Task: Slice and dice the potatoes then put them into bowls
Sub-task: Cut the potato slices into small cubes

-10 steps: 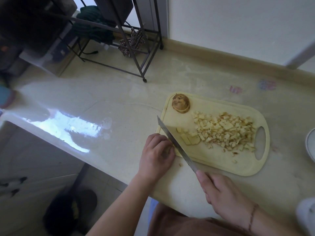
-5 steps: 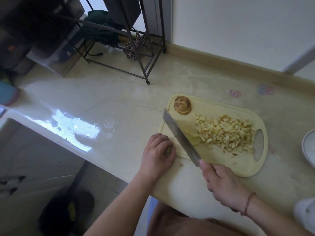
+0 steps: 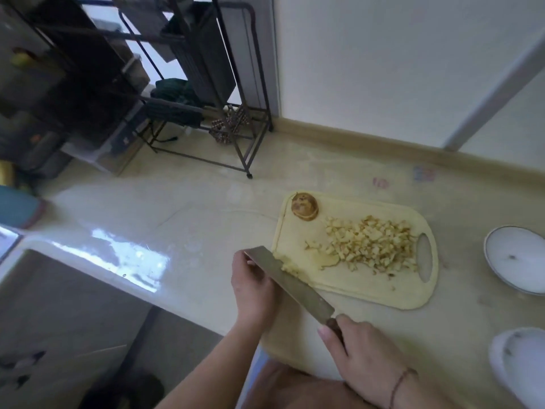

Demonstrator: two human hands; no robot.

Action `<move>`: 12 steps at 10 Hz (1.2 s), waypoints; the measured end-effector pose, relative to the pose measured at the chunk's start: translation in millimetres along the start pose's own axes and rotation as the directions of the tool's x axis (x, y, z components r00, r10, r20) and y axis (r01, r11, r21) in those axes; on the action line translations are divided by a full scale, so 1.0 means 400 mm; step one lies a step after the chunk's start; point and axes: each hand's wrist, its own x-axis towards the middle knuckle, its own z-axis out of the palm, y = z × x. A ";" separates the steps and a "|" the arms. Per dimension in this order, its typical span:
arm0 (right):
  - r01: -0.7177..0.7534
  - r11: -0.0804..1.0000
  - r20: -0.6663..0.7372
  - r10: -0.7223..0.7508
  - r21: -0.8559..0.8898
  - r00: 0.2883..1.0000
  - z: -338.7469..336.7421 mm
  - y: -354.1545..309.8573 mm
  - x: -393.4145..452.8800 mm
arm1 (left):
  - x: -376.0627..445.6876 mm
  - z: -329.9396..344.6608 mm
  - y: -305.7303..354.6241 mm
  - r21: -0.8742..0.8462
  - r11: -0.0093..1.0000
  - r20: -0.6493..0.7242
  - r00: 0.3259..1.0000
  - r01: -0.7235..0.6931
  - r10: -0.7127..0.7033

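A pale yellow cutting board point(image 3: 368, 287) lies on the counter with a heap of diced potato point(image 3: 371, 246) on its right half. A brown potato end point(image 3: 304, 207) sits at the board's far left corner. My right hand point(image 3: 362, 358) grips the handle of a cleaver point(image 3: 290, 283), whose flat blade lies tilted over the board's near left corner. A few potato pieces point(image 3: 289, 268) cling to the blade's edge. My left hand point(image 3: 253, 284) sits against the blade's left side, fingers curled at its tip.
Two white bowls stand at the right: one point(image 3: 519, 258) beside the board's handle hole, another point(image 3: 519, 361) nearer me. A dark metal rack point(image 3: 206, 119) stands at the back left. The counter's front edge point(image 3: 118, 278) drops off to the left.
The cleaver has swung from cutting upright to lying flatter at the board's near left corner with potato bits on it. The cut slices have joined the diced heap. The view has tilted up.
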 end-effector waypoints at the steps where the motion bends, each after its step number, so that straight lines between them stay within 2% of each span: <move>1: -0.060 0.998 0.013 0.060 -0.003 0.998 0.034 -0.013 -0.011 | 0.027 -0.041 -0.021 0.284 0.959 0.027 1.000 -0.001 -0.007; 2: -0.131 0.991 0.007 0.131 -0.022 0.991 0.064 -0.032 -0.013 | 0.046 -0.065 -0.019 0.508 0.853 0.187 0.982 -0.123 0.030; 3: -0.179 0.980 -0.017 0.178 -0.092 0.984 0.077 -0.061 -0.012 | 0.063 -0.070 -0.025 0.537 0.819 0.266 0.962 -0.202 0.063; 4: -0.200 0.967 -0.019 0.199 -0.160 0.980 0.093 -0.076 -0.017 | 0.075 -0.070 -0.047 0.572 0.784 0.277 0.957 -0.240 0.090; 7: -0.280 0.941 -0.026 0.280 -0.190 0.960 0.102 -0.046 -0.042 | 0.061 -0.076 -0.036 0.552 0.798 0.276 0.956 -0.240 0.096; 9: -0.200 0.932 0.020 0.216 -0.301 0.976 0.061 -0.036 -0.037 | 0.048 -0.071 -0.028 0.572 0.802 0.215 0.975 -0.173 0.058; 12: -0.182 0.938 -0.001 0.190 -0.294 0.982 0.048 0.025 -0.043 | 0.047 -0.067 -0.021 0.595 0.803 0.130 0.990 -0.039 -0.048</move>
